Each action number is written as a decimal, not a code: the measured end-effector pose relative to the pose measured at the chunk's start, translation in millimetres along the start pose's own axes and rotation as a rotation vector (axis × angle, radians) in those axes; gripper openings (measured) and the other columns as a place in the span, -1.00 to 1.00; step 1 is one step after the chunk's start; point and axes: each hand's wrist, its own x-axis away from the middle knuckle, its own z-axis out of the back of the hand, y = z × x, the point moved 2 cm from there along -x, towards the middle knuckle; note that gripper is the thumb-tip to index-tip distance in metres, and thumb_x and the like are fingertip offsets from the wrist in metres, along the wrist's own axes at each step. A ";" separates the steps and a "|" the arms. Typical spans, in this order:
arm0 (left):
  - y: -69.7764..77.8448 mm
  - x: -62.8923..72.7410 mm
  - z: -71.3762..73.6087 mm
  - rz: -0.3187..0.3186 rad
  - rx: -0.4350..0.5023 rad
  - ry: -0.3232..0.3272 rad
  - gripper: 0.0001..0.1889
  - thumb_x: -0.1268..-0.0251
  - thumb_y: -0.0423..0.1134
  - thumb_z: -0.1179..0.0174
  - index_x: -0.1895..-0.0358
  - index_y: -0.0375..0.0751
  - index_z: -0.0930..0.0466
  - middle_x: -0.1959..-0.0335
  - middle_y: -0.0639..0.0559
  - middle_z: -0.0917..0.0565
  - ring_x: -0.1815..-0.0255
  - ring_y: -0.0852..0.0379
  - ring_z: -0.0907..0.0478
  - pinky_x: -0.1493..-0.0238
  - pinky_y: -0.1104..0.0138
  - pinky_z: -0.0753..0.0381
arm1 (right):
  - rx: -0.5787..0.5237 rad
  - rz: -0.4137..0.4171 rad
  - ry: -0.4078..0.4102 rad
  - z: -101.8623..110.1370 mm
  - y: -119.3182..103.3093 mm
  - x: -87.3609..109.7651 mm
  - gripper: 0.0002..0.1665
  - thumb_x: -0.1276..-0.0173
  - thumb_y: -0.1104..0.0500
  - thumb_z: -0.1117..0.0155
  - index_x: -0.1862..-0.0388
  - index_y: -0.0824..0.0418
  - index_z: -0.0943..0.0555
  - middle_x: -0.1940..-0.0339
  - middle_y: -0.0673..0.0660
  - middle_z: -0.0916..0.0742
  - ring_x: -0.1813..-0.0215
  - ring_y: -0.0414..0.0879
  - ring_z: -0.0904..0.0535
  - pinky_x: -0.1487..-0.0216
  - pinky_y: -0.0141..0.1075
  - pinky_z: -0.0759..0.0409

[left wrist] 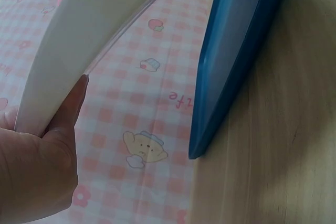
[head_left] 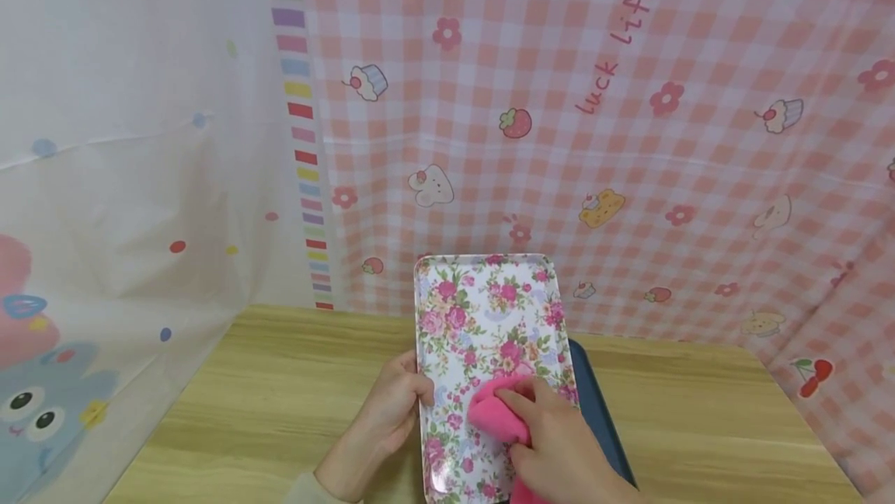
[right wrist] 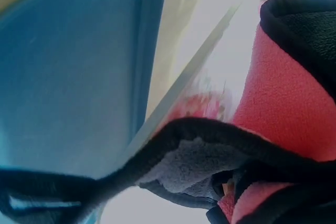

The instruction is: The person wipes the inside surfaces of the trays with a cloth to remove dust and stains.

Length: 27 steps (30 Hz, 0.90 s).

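A floral tray with pink roses is held tilted up above the wooden table. My left hand grips its left edge; in the left wrist view the thumb lies against the tray's white underside. My right hand presses a pink cloth onto the tray's lower right face, fingers curled over it. The right wrist view shows the cloth, pink with dark trim, against the tray's edge.
A blue tray lies on the wooden table under and right of the floral one, seen also as the blue tray and the blue tray. A pink checked curtain hangs behind, a pale printed sheet at left.
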 end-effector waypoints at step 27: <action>2.3 1.3 -1.3 -0.015 0.022 0.016 -0.13 0.33 -0.65 0.04 -0.38 -0.62 -0.31 -0.18 -0.24 -0.58 -0.07 0.00 -0.60 -0.09 0.31 -0.64 | 0.284 0.477 -0.039 -16.4 -22.7 -6.7 -0.24 0.07 0.25 -0.54 -0.23 -0.07 -0.74 -0.19 0.09 -0.61 -0.03 -0.06 -0.54 0.06 -0.13 -0.67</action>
